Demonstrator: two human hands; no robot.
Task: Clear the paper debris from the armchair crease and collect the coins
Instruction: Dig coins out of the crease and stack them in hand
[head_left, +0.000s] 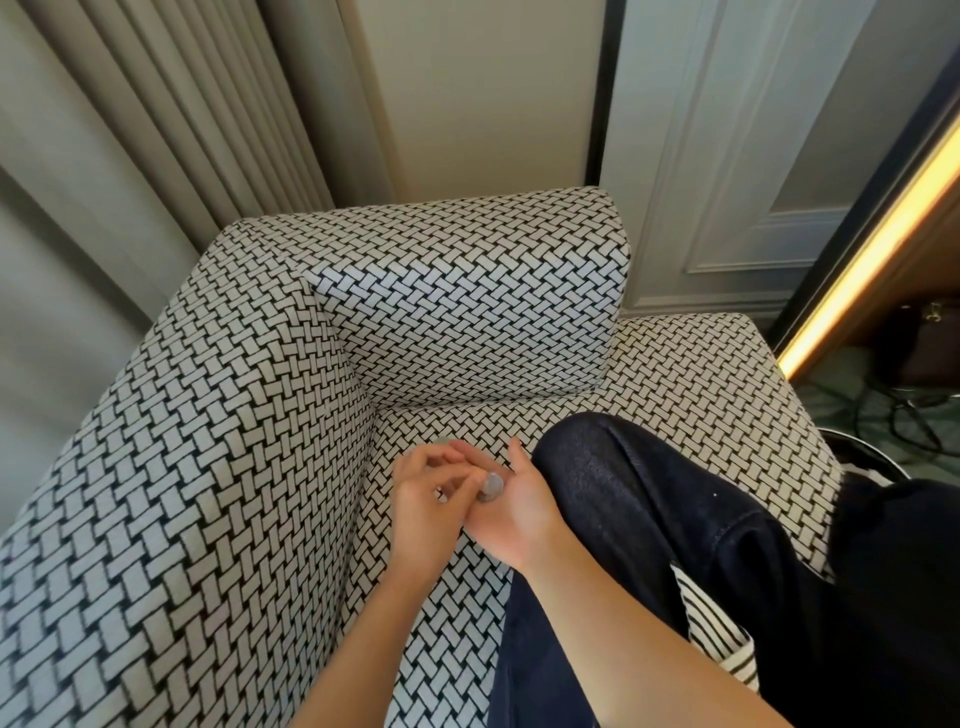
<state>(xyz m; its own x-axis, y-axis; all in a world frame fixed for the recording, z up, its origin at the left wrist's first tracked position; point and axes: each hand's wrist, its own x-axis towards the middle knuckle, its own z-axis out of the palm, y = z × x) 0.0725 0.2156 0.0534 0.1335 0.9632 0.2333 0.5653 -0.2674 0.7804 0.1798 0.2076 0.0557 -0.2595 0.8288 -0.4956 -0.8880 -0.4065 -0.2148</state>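
The person sits in a black-and-white basket-weave upholstered armchair (249, 415), dark navy trouser leg (649, 519) along the seat. Both hands meet just beside the crease (370, 467) where the armrest wall joins the seat cushion, likely because that seam is where loose things gather.

The right hand (519, 512) lies palm up, fingers relaxed and slightly cupped towards eleven o'clock, serving as a tray. On it rest a few small round silver-grey coins (491, 487), stacked or overlapping; I cannot count them. The left hand (428, 499) sits at nine o'clock of the coins with its fingers curled. Its grip looks narrow, thumb and fingertips closing on the coins' edge, as if setting one down or squaring the pile. Keeping the palm low over the cushion means a dropped coin would fall onto fabric, not the floor.

A greyish round shape (442, 441) shows at twelve o'clock beyond the fingertips, possibly another coin on the seat; it is too blurred to be sure. No paper debris shows in the crease, so my judgement is that coin collecting is the step in hand.
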